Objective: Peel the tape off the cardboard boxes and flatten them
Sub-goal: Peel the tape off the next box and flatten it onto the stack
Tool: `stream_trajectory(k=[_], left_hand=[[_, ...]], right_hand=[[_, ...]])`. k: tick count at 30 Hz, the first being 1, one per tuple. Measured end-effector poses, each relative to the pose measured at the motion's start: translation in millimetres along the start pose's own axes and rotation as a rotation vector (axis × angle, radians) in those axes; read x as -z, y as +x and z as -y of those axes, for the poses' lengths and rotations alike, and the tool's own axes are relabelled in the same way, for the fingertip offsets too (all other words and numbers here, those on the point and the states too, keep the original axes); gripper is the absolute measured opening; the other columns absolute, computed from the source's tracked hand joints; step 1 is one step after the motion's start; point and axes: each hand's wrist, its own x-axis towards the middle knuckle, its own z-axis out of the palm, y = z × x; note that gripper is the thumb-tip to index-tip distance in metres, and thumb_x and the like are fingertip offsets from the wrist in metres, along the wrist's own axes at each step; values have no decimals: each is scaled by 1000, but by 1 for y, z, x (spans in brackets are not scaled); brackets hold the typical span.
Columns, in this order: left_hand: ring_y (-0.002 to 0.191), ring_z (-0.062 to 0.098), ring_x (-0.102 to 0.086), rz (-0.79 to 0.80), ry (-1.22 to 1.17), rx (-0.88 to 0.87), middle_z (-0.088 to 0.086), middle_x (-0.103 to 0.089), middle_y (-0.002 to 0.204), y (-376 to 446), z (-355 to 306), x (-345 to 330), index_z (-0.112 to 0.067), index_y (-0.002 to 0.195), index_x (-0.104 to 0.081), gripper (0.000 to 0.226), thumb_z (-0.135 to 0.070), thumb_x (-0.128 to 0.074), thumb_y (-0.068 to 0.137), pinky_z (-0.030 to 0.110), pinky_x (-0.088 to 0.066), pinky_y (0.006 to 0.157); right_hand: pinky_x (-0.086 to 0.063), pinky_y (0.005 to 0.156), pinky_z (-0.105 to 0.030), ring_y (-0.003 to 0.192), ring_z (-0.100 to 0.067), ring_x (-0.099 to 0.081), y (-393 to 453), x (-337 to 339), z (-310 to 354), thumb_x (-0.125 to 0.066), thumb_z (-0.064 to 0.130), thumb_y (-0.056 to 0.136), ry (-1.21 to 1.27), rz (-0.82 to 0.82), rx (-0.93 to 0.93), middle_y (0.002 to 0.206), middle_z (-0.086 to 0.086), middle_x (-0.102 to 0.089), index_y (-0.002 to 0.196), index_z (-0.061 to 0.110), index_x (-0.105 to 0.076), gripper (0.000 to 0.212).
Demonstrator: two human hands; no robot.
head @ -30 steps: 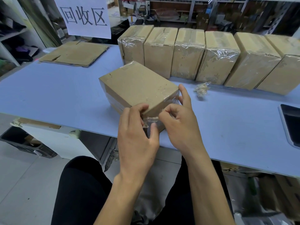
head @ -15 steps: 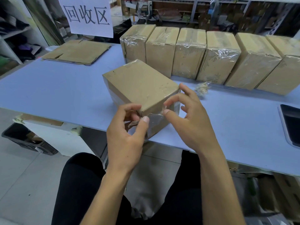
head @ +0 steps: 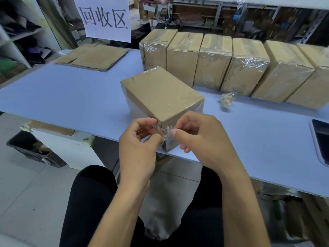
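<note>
**Picking at the clear tape on the near corner of the box**

Sitting at the front edge of the blue tabletop point(head: 71, 97), the cardboard box point(head: 160, 93) has one corner turned toward the person, and both hands work at that corner. The left hand point(head: 138, 150) has its fingers point(head: 147, 121) curled in, thumb and forefinger pinching a crinkled flap of clear tape point(head: 162, 131) lifted off the cardboard. The right hand point(head: 204, 139) is curled as well, its thumb tip pressed against the same flap from the other side, so both seem clamped on the film.

The box looks light and stiff, likely empty, so it may slide or tip when the tape is pulled; one hand will probably need to brace it. The tape is thin, glossy and stretchy-looking, apt to tear into slivers or stick to itself. The best hold is the loosened flap near the corner edge, drawn low along the face.

Behind, a row of wrapped boxes point(head: 213, 59) waits, with a wad of peeled tape point(head: 226, 100) just in front and flattened cardboard point(head: 92, 57) at far left.
</note>
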Motion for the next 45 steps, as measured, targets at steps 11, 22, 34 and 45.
stream_trajectory(k=[11, 22, 34, 45], left_hand=[[89, 12, -70, 88, 88, -62, -2, -75, 89, -2, -4, 9, -28, 81, -76, 15, -15, -74, 88, 27, -50, 82], [83, 10, -69, 4, 73, -20, -2, -73, 86, 2, 4, 9, -23, 82, -70, 22, -1, -73, 84, 31, -54, 81], [98, -5, -57, -93, 326, -77, -14, -58, 105, 3, -7, 4, -34, 88, -63, 25, -45, -78, 72, 6, -41, 74], [81, -12, -61, -126, 301, -142, -12, -67, 93, 20, -3, 3, -18, 74, -67, 16, -10, -76, 84, 2, -41, 69]], right_hand=[[-58, 69, -35, 68, -12, -70, -1, -17, 7, -72, 7, 84, -32, 20, 78, 70, 4, -72, 79, 18, -69, 13], [-56, 66, -29, 65, -18, -72, 4, 0, -1, -76, 0, 85, 249, -166, 192, 75, -1, -75, 82, 15, -73, 16], [-32, 113, -49, 134, -23, -40, 47, -14, 2, -58, 80, 60, -476, -136, 113, 132, 5, -54, 108, 31, -64, 68], [-42, 88, -50, 118, -41, -45, 80, -30, 48, -70, 73, 64, -753, -20, -104, 127, -7, -44, 130, 19, -43, 90]])
